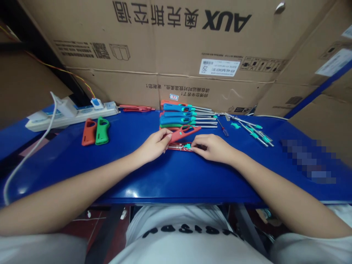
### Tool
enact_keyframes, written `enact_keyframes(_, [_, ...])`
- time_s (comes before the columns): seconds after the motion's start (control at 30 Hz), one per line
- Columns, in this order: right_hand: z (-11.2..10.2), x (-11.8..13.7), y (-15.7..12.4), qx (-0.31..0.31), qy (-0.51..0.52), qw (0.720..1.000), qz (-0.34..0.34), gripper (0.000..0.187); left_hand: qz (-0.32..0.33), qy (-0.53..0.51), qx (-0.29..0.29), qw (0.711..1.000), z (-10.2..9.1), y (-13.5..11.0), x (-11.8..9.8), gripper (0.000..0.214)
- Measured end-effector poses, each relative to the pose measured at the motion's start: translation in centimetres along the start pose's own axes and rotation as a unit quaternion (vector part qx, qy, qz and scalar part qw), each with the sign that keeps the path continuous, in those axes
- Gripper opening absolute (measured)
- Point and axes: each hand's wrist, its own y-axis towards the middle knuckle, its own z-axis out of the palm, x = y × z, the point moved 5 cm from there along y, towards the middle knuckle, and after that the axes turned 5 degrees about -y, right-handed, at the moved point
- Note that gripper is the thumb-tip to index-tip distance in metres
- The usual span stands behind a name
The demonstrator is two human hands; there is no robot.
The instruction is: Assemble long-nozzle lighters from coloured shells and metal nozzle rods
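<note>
My left hand (pixel 155 145) pinches a red lighter casing half (pixel 184 134) between thumb and fingers, tilted up to the right. Just below it, a second red casing half (pixel 180 149) lies on the table with metal and wire-like parts inside. A small teal plastic piece (pixel 187 146) sits within that lower half. The curled fingertips of my right hand (pixel 213 146) close on the teal piece at the casing's right end. Directly behind my hands is a pile of blue, green and red stick lighters (pixel 176 114), metal rods pointing right.
At the left lie an orange casing (pixel 89 132) and a green casing (pixel 102 131), near a white power strip (pixel 74 116). Red casing pieces (pixel 137 108) lie at the back. Rods with teal parts (pixel 257 132) and a screwdriver (pixel 224 128) are right. Cardboard (pixel 132 80) stands behind the blue table (pixel 154 183).
</note>
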Motion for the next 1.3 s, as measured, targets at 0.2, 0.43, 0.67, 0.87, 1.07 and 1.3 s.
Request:
enact_keyframes(0.2, [-0.5,0.6,-0.1,0.012,-0.098,0.995,0.024,0.018,-0.084,-0.100,0.036,0.991,0.9,0.0,0.3,0.014])
enact_keyframes(0.43, [-0.9,1.3,-0.2,-0.019,-0.121,0.992,0.036,0.020,-0.103,-0.147,0.036,0.983,1.0,-0.3,-0.1,0.011])
enact_keyframes(0.67, [-3.9,-0.1,-0.8,-0.185,-0.057,0.980,0.039,0.031,-0.039,-0.083,0.029,0.995,0.6,-0.5,-0.8,0.018])
enact_keyframes(0.87, [-2.1,0.5,-0.3,-0.073,-0.055,0.994,-0.062,0.045,0.034,-0.013,0.082,0.996,1.2,-1.4,-1.8,0.033])
enact_keyframes(1.07, [-1.4,0.9,-0.3,-0.049,-0.091,0.991,-0.082,0.042,0.024,-0.006,0.098,0.995,1.2,-1.4,-1.9,0.039])
enact_keyframes(1.3, [-1.9,0.7,-0.5,-0.064,-0.051,0.992,-0.095,0.042,-0.018,-0.080,0.096,0.992,1.2,-1.2,-1.6,0.043])
